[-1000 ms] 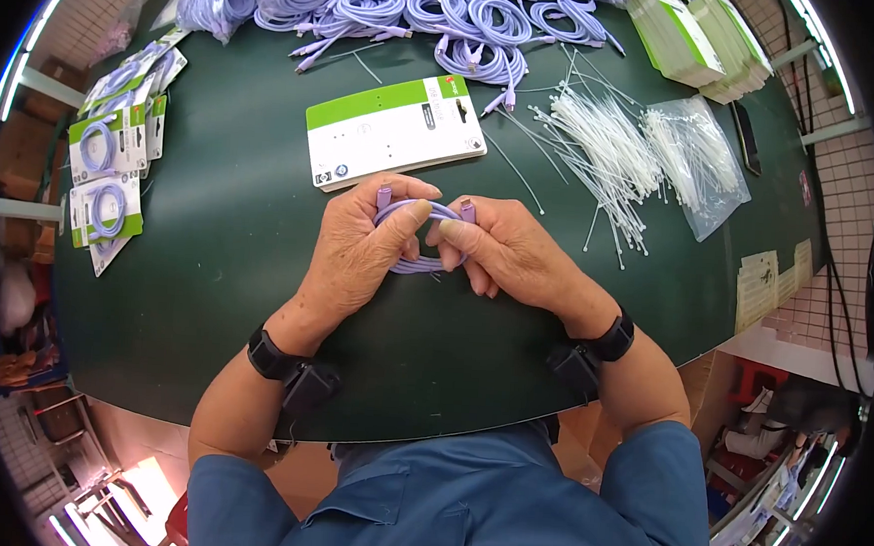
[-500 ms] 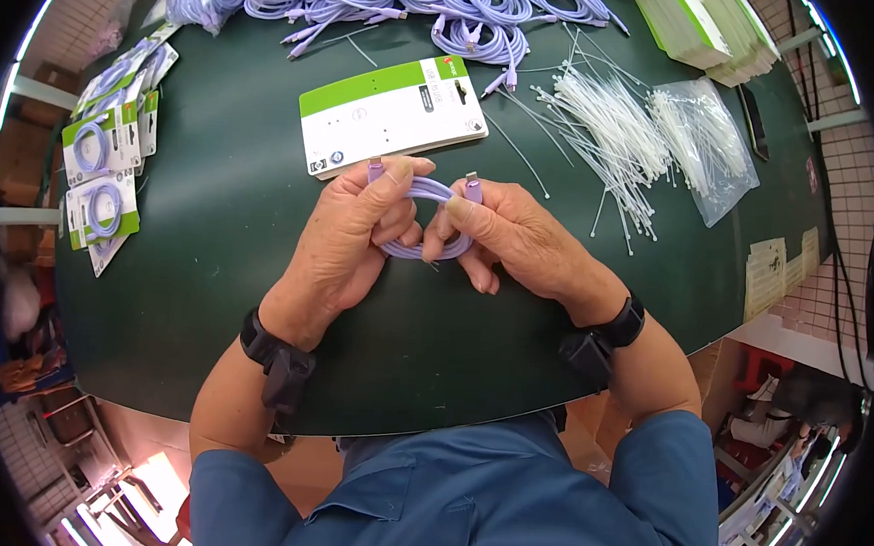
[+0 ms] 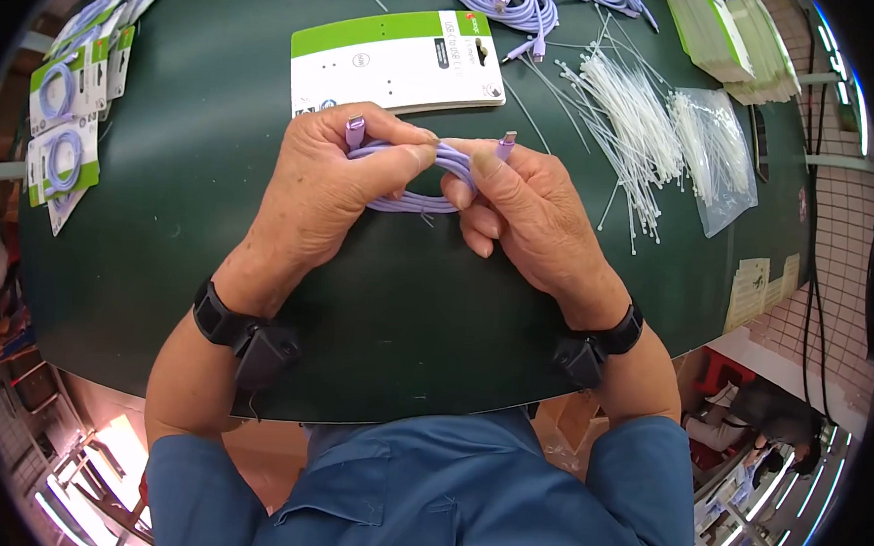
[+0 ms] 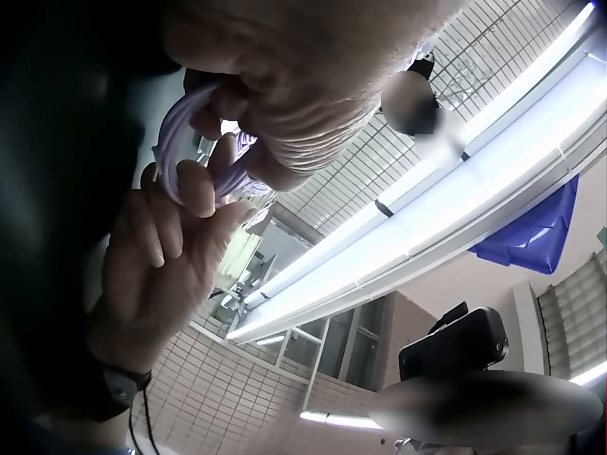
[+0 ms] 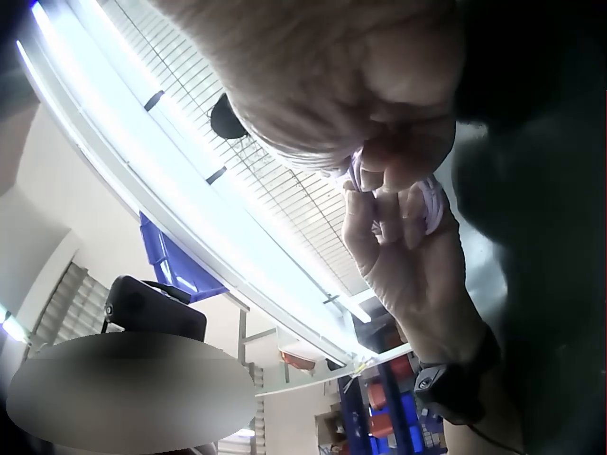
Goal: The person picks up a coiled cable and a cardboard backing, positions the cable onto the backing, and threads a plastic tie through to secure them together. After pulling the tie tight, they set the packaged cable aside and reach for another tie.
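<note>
Both hands hold a coiled lilac USB cable (image 3: 416,206) above the dark green table, in front of the body. The left hand (image 3: 335,174) pinches the coil's left side between thumb and fingers, and a metal-tipped plug (image 3: 355,130) stands up beside its index finger. On the opposite side the right hand (image 3: 531,207) grips the coil with thumb and curled fingers; the other plug (image 3: 506,144) points up there. A thin tie end (image 3: 428,220) sticks out under the coil. In the left wrist view the cable loop (image 4: 169,147) spans between the hands. Fingers hide much of it in the right wrist view.
Green-and-white packaging cards (image 3: 398,68) lie just beyond the hands. White cable ties (image 3: 627,135) spread to their right, beside a clear bag of ties (image 3: 715,154). Carded cables (image 3: 62,159) lie at far left. More lilac cables (image 3: 515,5) and stacked cards (image 3: 706,35) are at the back.
The head view has shifted, so the cards and cable pile sit higher in it. Both hands keep hold of the coil; the plugs stand farther apart in view.
</note>
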`<state>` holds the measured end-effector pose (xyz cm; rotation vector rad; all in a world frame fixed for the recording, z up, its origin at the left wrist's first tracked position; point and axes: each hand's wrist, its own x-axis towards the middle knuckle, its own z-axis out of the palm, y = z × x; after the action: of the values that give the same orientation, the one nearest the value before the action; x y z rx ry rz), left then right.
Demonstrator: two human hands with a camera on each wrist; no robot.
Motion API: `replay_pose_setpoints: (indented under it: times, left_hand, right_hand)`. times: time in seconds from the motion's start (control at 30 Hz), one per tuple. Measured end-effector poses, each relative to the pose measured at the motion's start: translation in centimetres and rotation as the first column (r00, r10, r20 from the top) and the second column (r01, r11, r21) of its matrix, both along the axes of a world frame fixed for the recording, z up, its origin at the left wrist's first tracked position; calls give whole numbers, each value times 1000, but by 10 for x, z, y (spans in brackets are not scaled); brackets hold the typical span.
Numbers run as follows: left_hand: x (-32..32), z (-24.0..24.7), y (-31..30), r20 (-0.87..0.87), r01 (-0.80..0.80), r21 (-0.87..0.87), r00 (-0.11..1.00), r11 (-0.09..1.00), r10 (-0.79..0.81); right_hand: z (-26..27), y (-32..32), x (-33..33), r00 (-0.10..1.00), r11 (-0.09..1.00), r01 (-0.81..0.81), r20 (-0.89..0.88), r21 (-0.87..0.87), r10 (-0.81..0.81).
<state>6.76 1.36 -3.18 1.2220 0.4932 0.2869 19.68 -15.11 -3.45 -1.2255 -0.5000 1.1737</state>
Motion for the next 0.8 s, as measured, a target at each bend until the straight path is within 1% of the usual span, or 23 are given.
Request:
replay_pose_setpoints:
  times: [0.03,0.07,0.13,0.17,0.2,0.27,0.3,0.33,0.4,0.43,0.47,0.57,0.6,0.67,0.7,0.73,0.8]
  left_hand:
    - [-1,-2,-2,-1,1,1,1000,1000,-1]
    - [0,-4,-3,-20,16,60,1000,998,-15]
    - [1,-3,-4,-52,53,193,998,980,-43]
    - [1,1,-3,-43,59,216,998,975,-51]
    - [1,4,-3,-70,104,250,994,963,-89]
    - [0,9,-5,-141,197,295,977,935,-161]
    - [-1,10,-7,-148,208,297,974,932,-170]
    - [-2,10,-9,-132,234,370,971,899,-199]
    - [-3,10,-13,-101,273,511,961,815,-259]
    - [-3,9,-15,-104,281,510,958,813,-265]
    - [-4,8,-15,-121,276,535,960,798,-251]
    - [-4,10,-14,-143,256,597,966,760,-213]
    - [-5,11,-14,-171,260,609,966,749,-196]
    - [-5,14,-14,-222,265,634,962,726,-158]
    - [-4,16,-14,-217,262,642,963,720,-158]
    - [-4,17,-14,-201,225,684,972,694,-118]
    - [-5,17,-16,-164,151,756,986,636,-40]
  right_hand:
    - [1,2,0,999,1000,25,-35,-4,-25]
    - [2,2,1,999,1000,27,-28,9,-26]
    - [5,-1,4,979,991,-99,171,-86,113]
    - [8,-3,6,948,979,-144,264,-141,178]
    - [11,-3,11,948,984,-131,276,-122,161]
    - [13,-6,20,912,953,-262,285,-153,296]
    - [12,-9,22,888,929,-327,278,-174,365]
    - [12,-10,24,894,932,-320,271,-171,356]
    - [18,-12,29,853,911,-366,321,-190,410]
    - [19,-14,29,829,898,-391,348,-202,438]
    - [19,-15,28,831,901,-386,348,-199,434]
    - [23,-12,23,749,910,-373,519,-183,412]
    - [25,-12,22,746,910,-373,525,-178,409]
    - [28,-13,20,738,888,-389,494,-246,460]
    - [29,-13,19,734,876,-394,478,-278,482]
    - [26,-13,18,733,880,-388,487,-274,475]
    - [14,-13,18,701,917,-371,604,-143,378]
